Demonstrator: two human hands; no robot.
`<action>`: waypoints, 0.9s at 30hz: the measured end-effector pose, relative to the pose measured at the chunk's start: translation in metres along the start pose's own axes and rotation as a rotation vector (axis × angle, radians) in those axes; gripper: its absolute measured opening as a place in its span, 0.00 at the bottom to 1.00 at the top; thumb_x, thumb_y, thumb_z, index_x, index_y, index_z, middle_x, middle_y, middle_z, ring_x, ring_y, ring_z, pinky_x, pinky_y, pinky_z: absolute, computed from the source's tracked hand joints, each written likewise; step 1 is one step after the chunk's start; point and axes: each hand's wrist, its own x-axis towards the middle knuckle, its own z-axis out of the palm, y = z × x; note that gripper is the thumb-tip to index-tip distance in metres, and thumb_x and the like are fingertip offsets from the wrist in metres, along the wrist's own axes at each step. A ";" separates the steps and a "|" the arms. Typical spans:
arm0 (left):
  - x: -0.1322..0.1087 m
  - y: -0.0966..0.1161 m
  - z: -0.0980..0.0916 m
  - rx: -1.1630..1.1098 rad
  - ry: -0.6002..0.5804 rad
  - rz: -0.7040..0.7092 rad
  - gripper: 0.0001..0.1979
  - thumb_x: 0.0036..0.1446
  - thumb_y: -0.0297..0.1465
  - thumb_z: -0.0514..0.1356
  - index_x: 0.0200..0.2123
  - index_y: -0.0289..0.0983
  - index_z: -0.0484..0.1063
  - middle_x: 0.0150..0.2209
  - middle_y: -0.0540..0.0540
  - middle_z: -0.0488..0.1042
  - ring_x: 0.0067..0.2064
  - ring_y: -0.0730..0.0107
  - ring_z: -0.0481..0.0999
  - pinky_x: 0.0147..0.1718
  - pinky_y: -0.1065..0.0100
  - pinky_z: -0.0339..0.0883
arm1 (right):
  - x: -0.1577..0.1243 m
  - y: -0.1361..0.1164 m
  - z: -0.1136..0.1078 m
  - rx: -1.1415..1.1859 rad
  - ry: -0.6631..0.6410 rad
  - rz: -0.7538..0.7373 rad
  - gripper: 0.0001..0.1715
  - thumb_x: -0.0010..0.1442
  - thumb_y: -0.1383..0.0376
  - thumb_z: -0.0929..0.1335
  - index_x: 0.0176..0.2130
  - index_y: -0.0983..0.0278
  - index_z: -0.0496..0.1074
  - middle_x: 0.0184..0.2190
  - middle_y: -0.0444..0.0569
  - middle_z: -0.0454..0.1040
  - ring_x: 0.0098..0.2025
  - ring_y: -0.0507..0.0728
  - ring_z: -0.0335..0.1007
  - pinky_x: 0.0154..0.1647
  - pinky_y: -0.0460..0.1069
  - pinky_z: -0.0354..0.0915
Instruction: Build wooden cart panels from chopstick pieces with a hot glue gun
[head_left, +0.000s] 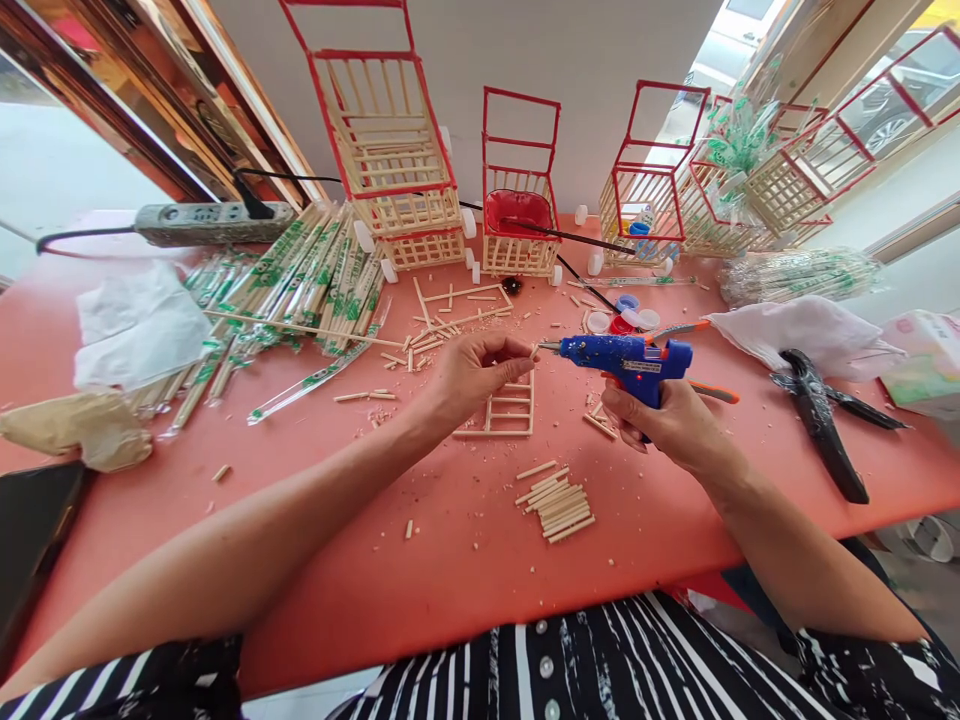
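Observation:
My right hand (660, 415) grips a blue hot glue gun (619, 355), its nozzle pointing left. Pinched in my left hand (487, 370) is a short wooden stick (534, 352), its end right at the nozzle tip. Below my left hand a small ladder-like frame (531, 410) of glued sticks lies flat on the table, partly covered by the fingers. Nearer to me sits a pile of short cut sticks (559, 505). Behind my left hand are more loose stick pieces and a larger open stick frame (424, 300).
Miniature stick carts with red trim, such as a tall cart (397, 160), line the wall. Wrapped chopsticks (300, 280) and a power strip (214, 222) lie left. Orange-handled pliers (712, 392) lie behind the glue gun; a black-handled tool (825, 425) and tissue pack (926, 360) are right.

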 end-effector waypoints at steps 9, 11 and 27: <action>0.001 0.000 0.001 -0.016 -0.011 -0.013 0.17 0.48 0.44 0.77 0.32 0.37 0.84 0.28 0.48 0.80 0.30 0.71 0.73 0.33 0.67 0.69 | 0.006 0.019 -0.008 -0.128 0.045 -0.056 0.37 0.57 0.32 0.75 0.33 0.62 0.70 0.16 0.39 0.64 0.16 0.50 0.60 0.18 0.48 0.58; 0.001 0.000 0.000 -0.019 -0.022 -0.011 0.15 0.48 0.43 0.76 0.32 0.37 0.85 0.28 0.49 0.80 0.29 0.71 0.73 0.33 0.67 0.69 | 0.007 0.022 -0.008 -0.131 0.055 -0.061 0.38 0.56 0.31 0.75 0.33 0.62 0.70 0.16 0.39 0.65 0.16 0.50 0.60 0.18 0.48 0.58; -0.001 0.000 0.000 -0.014 -0.012 -0.015 0.16 0.49 0.44 0.77 0.32 0.38 0.85 0.28 0.48 0.81 0.30 0.70 0.75 0.33 0.66 0.70 | 0.004 0.017 -0.006 -0.083 0.046 -0.047 0.38 0.55 0.31 0.76 0.32 0.61 0.71 0.14 0.38 0.64 0.14 0.50 0.59 0.16 0.47 0.57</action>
